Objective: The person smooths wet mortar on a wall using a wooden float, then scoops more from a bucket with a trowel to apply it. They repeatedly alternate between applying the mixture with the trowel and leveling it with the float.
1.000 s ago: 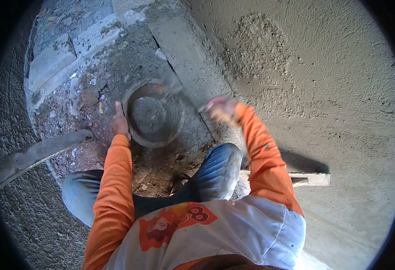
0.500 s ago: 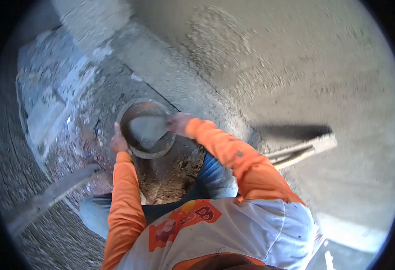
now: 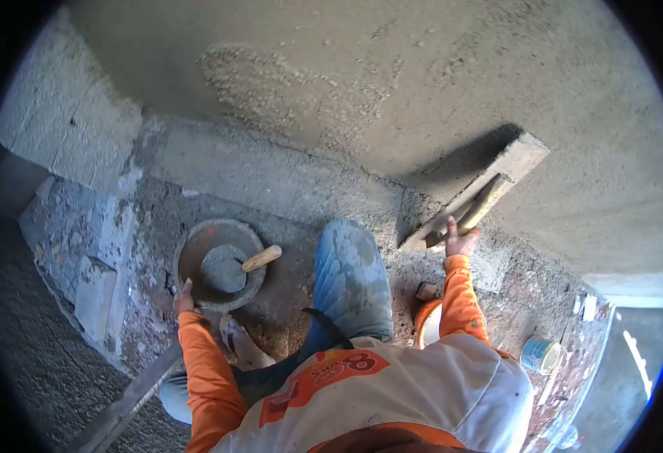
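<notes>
My left hand (image 3: 185, 298) grips the near-left rim of a round mortar bucket (image 3: 258, 281), which sits on the dusty ground. Inside it lies a trowel (image 3: 261, 258), its wooden handle resting over the right rim and its blade on grey mortar (image 3: 224, 269). Out to the right, my right hand (image 3: 462, 238) is closed around the lower end of the handle of a long plastering float (image 3: 524, 155). The float stands tilted close to the wall and casts a shadow on it. Part of the grip is hidden by my fingers.
Ahead rises a grey plastered wall (image 3: 573, 98) with a rough patch (image 3: 271, 87). An orange bucket (image 3: 427, 325), partly behind my right sleeve, a brick piece (image 3: 427, 291) and a blue-and-white can (image 3: 540, 355) stand at right. A wooden plank (image 3: 131, 396) lies lower left.
My right hand has left the mortar bucket and moved right onto the float. The trowel now rests in the bucket. My left hand stays on the rim; the view has shifted right.
</notes>
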Action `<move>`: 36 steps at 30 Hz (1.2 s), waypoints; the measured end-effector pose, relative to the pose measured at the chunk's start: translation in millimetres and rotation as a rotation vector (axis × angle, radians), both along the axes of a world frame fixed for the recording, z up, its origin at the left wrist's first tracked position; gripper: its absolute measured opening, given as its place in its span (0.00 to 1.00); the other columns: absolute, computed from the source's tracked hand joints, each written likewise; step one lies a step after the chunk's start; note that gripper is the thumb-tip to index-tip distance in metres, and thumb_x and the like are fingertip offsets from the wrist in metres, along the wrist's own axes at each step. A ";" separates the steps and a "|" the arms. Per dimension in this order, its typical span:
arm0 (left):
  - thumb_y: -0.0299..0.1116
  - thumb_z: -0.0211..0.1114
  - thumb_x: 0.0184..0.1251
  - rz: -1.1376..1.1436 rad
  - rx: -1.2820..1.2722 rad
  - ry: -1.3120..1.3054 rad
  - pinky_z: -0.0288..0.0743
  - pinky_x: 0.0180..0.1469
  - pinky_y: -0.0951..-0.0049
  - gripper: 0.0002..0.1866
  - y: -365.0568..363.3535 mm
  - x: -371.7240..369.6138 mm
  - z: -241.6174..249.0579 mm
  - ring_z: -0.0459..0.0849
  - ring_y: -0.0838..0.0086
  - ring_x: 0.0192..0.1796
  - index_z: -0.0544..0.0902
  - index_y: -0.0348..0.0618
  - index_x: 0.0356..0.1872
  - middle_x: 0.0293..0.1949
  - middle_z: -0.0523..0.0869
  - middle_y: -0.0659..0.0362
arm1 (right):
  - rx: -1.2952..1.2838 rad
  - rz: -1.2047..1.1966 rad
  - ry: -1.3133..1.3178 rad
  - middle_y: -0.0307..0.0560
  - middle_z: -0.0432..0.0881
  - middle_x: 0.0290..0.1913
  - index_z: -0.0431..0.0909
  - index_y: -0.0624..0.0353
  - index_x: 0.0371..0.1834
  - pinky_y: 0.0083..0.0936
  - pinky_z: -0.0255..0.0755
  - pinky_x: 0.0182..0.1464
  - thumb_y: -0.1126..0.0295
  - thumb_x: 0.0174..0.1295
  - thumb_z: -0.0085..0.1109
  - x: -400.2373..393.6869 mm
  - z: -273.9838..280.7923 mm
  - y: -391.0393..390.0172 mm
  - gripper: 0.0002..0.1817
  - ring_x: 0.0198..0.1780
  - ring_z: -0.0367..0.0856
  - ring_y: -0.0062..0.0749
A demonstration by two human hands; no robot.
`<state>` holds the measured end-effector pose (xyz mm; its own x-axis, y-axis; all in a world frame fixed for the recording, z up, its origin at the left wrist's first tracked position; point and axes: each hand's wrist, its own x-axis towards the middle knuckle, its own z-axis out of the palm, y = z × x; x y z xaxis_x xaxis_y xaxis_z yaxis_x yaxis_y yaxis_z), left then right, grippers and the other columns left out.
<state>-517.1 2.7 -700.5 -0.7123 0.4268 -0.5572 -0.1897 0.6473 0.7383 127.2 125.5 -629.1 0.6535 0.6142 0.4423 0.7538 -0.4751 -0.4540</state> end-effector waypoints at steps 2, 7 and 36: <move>0.44 0.66 0.57 0.160 0.146 -0.278 0.74 0.45 0.65 0.28 -8.5 -26.7 -34.9 0.78 0.66 0.44 0.73 0.32 0.53 0.46 0.80 0.52 | 0.105 0.174 0.438 0.56 0.80 0.37 0.69 0.64 0.47 0.36 0.72 0.44 0.57 0.47 0.68 43.5 -52.7 10.0 0.29 0.38 0.79 0.46; 0.42 0.62 0.62 0.311 0.500 -0.440 0.77 0.47 0.60 0.22 -18.6 -49.3 -66.5 0.80 0.62 0.45 0.75 0.36 0.51 0.46 0.80 0.54 | 0.176 0.292 0.557 0.54 0.80 0.40 0.70 0.66 0.49 0.32 0.73 0.44 0.57 0.50 0.67 1.5 16.1 7.0 0.29 0.40 0.80 0.42; 0.36 0.65 0.56 -1.263 0.292 0.436 0.71 0.45 0.65 0.16 66.9 147.9 208.3 0.79 0.55 0.41 0.74 0.35 0.39 0.39 0.79 0.47 | -0.196 0.805 -0.243 0.58 0.78 0.24 0.65 0.66 0.45 0.39 0.75 0.29 0.50 0.55 0.58 -165.5 75.6 198.9 0.29 0.25 0.80 0.51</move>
